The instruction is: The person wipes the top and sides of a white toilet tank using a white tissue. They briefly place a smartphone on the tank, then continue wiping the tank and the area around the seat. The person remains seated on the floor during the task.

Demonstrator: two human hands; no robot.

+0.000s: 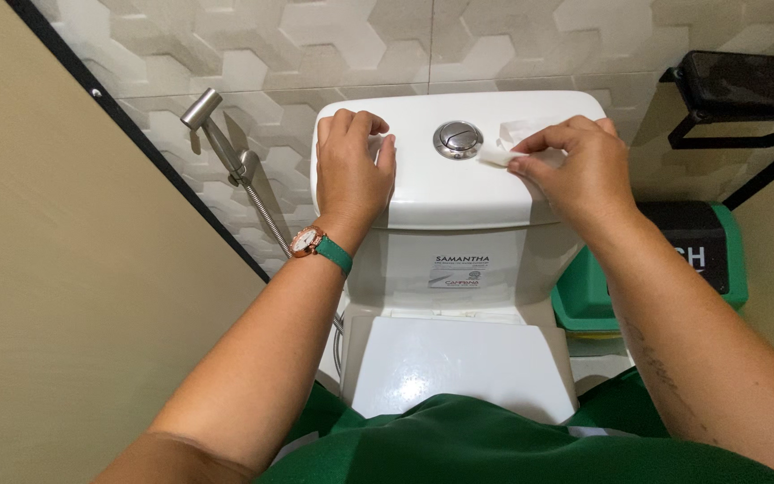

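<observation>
— Right hand (pixel 575 170)?
— Fingertips pinched on a small white tissue (pixel 502 154), pressed down onto the cistern lid (pixel 459 193). Grip closed on that wad between thumb and forefinger; rest of the tissue hidden under the palm.
— Whereabouts on the lid?
— Toward the right end, nearer the back edge than the front, just right of the round chrome flush button (pixel 458 139). Near the button, not quite touching as far as can be told.
— Long axis of the tissue?
— Hard to tell, mostly covered. Visible part stretched roughly left to right, along the lid's own length, free end pointing left toward the button.
— And the lid's long axis?
— Running left to right across the view, front edge facing the camera, back edge against the tiled wall (pixel 333 45).
— Left hand (pixel 351 166)?
— Laid flat on the left end of the lid, fingers curled over the back left corner, thumb lying on top. Resting on the lid rather than clutching anything; nothing loose in that grip. Watch with green strap (pixel 320 246) on the wrist, hanging past the front edge.
— Farther out?
— White cistern (pixel 459 260) below the lid, closed toilet seat cover (pixel 459 363) in front of it. Metal bidet sprayer (pixel 221 143) hung on the wall left of the cistern, nozzle up, hose trailing down. Green bin (pixel 589 300) with dark lid right of the cistern, black holder (pixel 736 90) on the wall above it. Green garment (pixel 512 448) along the bottom.
</observation>
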